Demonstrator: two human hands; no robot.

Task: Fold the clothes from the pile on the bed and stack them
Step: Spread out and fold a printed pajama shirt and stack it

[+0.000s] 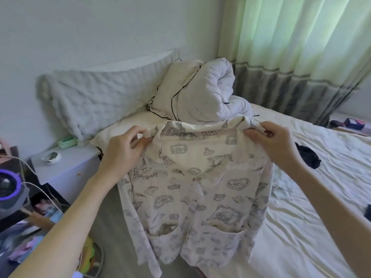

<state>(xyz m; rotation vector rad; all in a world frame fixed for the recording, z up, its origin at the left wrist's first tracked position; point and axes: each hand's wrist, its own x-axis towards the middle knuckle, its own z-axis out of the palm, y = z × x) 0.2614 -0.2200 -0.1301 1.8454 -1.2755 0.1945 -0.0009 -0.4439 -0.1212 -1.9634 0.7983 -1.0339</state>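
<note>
A cream pyjama shirt (192,189) with grey drawings printed on it hangs in the air in front of me, over the near edge of the bed (313,217). My left hand (124,147) pinches its left shoulder and my right hand (275,141) pinches its right shoulder. The sleeves and two front pockets hang down. A dark crumpled garment (308,155) lies on the sheet to the right, and a pale garment (281,189) lies partly hidden behind the shirt.
A rolled white duvet (200,91) and a pillow (96,101) sit at the head of the bed. A bedside table (66,163) with a small dish stands left, a fan (8,185) lower left. Green curtains (301,47) hang behind.
</note>
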